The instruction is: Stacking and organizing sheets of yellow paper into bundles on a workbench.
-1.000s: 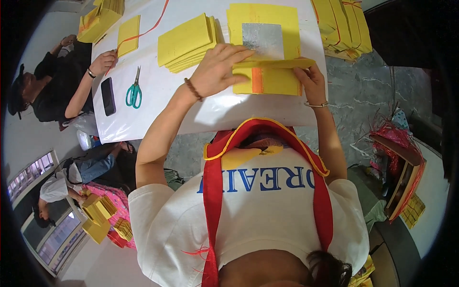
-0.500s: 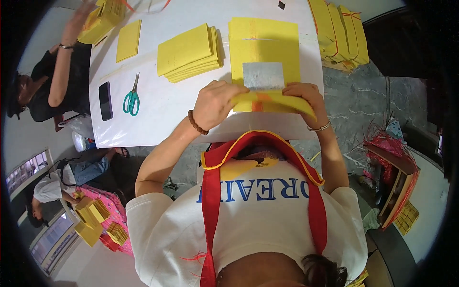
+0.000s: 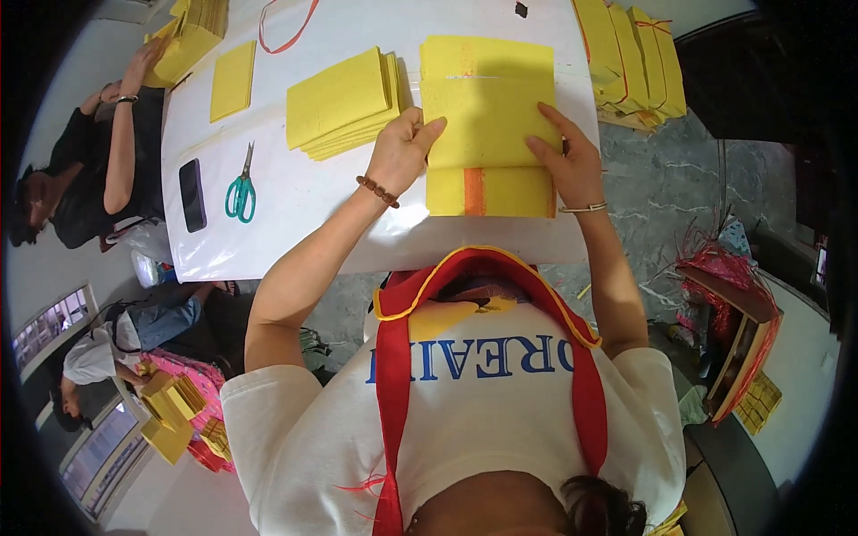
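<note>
A stack of yellow paper sheets (image 3: 492, 116) lies in front of me, the near flap (image 3: 447, 192) marked by an orange stripe. My left hand (image 3: 399, 154) is at the stack's left edge, its thumb stretched out over that edge and the other fingers partly curled. My right hand (image 3: 572, 161) rests on the right edge with thumb and index finger spread apart on the paper. Neither hand is closed round the paper. To the left is a fanned pile of folded yellow paper (image 3: 344, 103). The silver patch seen before is hidden under the top sheet.
Teal-handled scissors (image 3: 240, 192) and a dark phone (image 3: 192, 195) lie on the white table (image 3: 295, 223). A yellow packet (image 3: 232, 80) and a red string (image 3: 290, 36) are farther back. A co-worker's hand (image 3: 138, 67) touches yellow bundles at left. Tied yellow bundles (image 3: 630, 62) stand beyond the right edge.
The lifted, curled yellow paper now lies flat and covers the silver patch. Both hands have moved from its near edge to its sides and loosened. The co-worker's hand has come down toward the bundles.
</note>
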`<state>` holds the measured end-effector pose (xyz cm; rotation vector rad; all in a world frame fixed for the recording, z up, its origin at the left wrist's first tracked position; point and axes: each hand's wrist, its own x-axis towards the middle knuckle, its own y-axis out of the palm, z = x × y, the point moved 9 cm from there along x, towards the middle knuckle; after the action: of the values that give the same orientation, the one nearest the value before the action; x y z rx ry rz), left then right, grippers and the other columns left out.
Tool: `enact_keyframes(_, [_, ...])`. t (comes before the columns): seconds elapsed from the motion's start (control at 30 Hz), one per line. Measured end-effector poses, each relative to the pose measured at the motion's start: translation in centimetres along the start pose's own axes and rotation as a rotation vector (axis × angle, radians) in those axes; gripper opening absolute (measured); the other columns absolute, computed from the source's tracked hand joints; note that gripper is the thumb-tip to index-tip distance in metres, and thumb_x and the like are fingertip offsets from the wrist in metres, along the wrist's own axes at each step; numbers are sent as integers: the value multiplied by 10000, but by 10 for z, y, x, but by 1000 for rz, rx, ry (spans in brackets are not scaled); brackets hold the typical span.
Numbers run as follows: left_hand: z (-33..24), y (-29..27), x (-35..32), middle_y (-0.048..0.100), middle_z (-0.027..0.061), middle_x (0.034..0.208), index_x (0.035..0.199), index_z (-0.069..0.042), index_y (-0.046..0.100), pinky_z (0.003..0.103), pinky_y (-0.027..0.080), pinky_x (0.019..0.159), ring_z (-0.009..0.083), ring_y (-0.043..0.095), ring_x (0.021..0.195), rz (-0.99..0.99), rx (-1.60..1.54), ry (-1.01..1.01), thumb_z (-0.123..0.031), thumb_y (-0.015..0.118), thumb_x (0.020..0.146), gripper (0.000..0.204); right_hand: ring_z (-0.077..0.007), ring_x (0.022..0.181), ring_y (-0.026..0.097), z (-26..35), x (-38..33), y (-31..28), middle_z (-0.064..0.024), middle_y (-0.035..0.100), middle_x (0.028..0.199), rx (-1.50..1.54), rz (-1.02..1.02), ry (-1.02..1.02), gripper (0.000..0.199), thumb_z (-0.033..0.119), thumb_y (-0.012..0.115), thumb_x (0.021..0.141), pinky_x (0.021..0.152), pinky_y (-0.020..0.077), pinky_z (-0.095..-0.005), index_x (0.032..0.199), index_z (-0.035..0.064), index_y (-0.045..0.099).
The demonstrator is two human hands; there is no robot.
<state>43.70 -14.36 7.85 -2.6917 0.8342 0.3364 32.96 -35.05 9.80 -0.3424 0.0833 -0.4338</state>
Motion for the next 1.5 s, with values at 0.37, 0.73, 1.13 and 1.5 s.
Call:
enact_keyframes(0.37, [-14,-2,-7,498,0,608,832,-26,517,245,377,452,69,451,494,-97,-117,-75,-240,576,902,233,-248,810,610,-4,6,0,-120,637,912,-188,-34,-36,477,261,698,745,721,471,-328,1182,102,592])
enact_keyframes(0.73, [-87,65,-52,464,184,1297,1273,-24,469,423,322,987,332,402,1222,114,825,780,-281,568,852,504,-265,760,598,3,4,2,-123,604,830,-177,-61,-54,477,233,690,747,696,467,-343,1187,85,582])
enact_keyframes(1.13, [-51,80,-42,331,154,1410,1343,-37,382,456,233,1057,315,286,1314,257,968,728,-368,584,822,650,-284,1342,276,22,-45,29,-112,287,1462,-726,229,-289,495,328,561,852,1048,148,-575,1303,140,480])
enact_keyframes(1.5, [-73,110,-28,596,143,949,1234,-14,492,343,474,637,254,576,840,139,1438,861,-203,533,785,489,-207,1150,512,-1,-18,-31,-105,561,1219,259,-115,-83,335,188,475,940,945,397,-338,1226,23,531])
